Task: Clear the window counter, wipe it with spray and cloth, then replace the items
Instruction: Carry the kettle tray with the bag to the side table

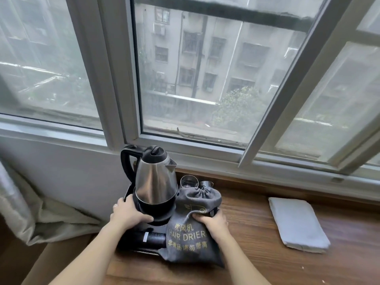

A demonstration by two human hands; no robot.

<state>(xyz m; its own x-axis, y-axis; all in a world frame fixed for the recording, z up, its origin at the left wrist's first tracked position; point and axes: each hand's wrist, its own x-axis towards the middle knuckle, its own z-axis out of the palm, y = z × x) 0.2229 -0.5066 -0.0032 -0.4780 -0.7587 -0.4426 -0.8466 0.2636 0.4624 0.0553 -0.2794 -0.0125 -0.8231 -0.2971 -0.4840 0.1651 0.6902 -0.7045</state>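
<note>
At counter's (257,233) left end | tray (128,192) gripped by left hand (129,212) | bag (191,229) on tray gripped by right hand (213,222) | cloth (298,225) laid folded well right, apart

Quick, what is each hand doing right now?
Left hand: its grip is on the left edge of the black tray beside the kettle.
Right hand: gripping the grey hair drier bag.
</note>
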